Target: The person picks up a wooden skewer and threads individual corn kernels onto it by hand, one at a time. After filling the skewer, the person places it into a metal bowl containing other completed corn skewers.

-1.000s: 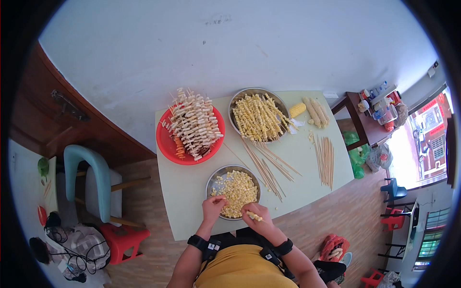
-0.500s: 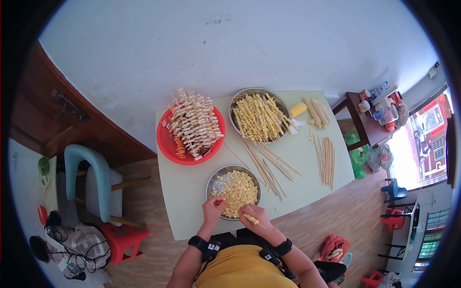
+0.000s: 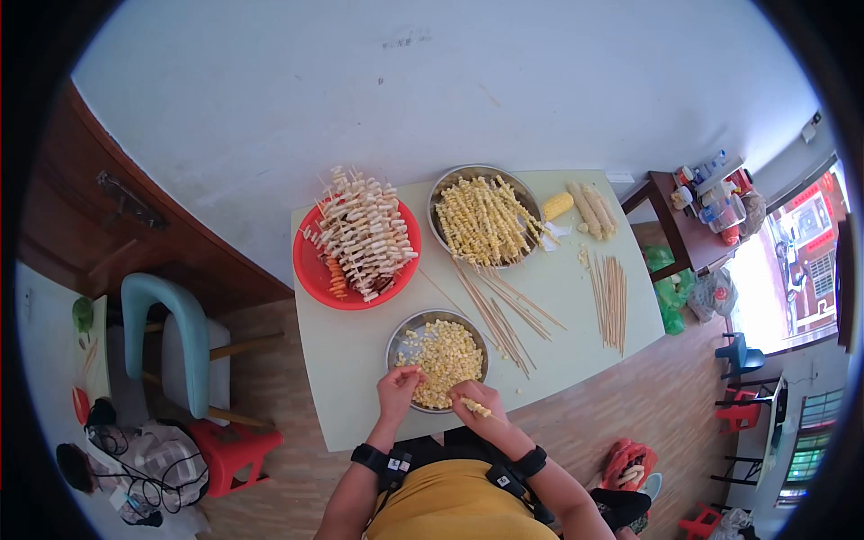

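My right hand (image 3: 478, 407) is closed around a skewer threaded with corn kernels (image 3: 476, 408), which sticks out toward the lower right. At the left rim of a metal bowl (image 3: 391, 349), my left hand (image 3: 399, 392) pinches a small pale bit that looks like a corn kernel. Loose corn kernels (image 3: 447, 353) cover most of that bowl's bottom. Both hands are over the bowl's near edge. Behind it, a larger metal bowl (image 3: 438, 230) holds a pile of corn skewers (image 3: 484, 219).
A red basin (image 3: 310, 286) heaped with pale, sliced-looking skewers (image 3: 364, 229) stands at the back left. Bare wooden sticks (image 3: 493, 315) lie mid-table, with another bundle (image 3: 609, 306) at right. A corn cob (image 3: 558, 206) and stripped cobs (image 3: 594, 212) lie at the back right.
The skewer in my right hand has turned slightly, and more kernels show past the fingers. My left fingertips have risen slightly over the bowl. The other things stay put.
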Motion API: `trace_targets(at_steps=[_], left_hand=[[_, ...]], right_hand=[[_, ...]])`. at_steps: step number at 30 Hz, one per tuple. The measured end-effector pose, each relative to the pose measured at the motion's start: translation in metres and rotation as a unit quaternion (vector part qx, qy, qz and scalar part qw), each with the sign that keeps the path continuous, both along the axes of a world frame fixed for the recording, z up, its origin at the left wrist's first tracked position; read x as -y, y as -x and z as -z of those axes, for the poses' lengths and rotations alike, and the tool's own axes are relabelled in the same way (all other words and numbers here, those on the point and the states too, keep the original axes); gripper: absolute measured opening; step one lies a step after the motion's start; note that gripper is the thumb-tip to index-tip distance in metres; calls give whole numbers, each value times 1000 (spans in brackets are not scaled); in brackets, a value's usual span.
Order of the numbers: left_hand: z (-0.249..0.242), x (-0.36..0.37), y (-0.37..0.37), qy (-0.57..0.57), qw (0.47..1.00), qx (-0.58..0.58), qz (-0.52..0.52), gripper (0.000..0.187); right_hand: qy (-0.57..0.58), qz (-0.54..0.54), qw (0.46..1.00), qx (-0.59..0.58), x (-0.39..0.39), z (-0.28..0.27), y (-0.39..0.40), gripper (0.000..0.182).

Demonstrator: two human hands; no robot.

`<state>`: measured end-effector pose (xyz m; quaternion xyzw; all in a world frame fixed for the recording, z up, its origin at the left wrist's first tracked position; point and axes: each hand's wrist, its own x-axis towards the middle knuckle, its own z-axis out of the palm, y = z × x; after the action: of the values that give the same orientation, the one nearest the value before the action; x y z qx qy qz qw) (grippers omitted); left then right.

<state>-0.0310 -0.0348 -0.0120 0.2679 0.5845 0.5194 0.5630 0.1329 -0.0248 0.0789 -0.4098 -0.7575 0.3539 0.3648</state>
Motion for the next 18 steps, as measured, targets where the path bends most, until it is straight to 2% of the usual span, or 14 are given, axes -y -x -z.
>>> trace_targets(at_steps=[3, 5, 7, 10, 11, 13, 15, 17, 18], left_hand=[[-17, -4, -5, -24, 998, 57, 25, 14], [-37, -7, -12, -37, 996, 57, 51, 14], [-49, -9, -12, -51, 994, 55, 73, 15], [-54, -12, -11, -58, 992, 75, 88, 15], [-54, -13, -10, -42, 993, 85, 75, 14], [-51, -14, -8, -25, 993, 95, 65, 13], [-43, -16, -8, -16, 996, 86, -32, 14], [-35, -16, -1, -9, 996, 72, -48, 14], [-34, -16, 2, -1, 996, 58, -64, 14]], right_hand=[[-11, 6, 1000, 8, -1, 1, 1, 11], [-18, 10, 1000, 12, -1, 2, 1, 11], [57, 36, 997, -27, 1, 5, 0, 10], [62, 38, 997, -36, 4, 10, -1, 11], [62, 39, 997, -36, 4, 11, 0, 11], [123, 65, 984, -111, 5, 1, 5, 17], [126, 78, 983, -110, 5, -9, 0, 15], [131, 89, 981, -109, 5, -11, -3, 15], [182, 114, 964, -157, 6, -9, -4, 15]])
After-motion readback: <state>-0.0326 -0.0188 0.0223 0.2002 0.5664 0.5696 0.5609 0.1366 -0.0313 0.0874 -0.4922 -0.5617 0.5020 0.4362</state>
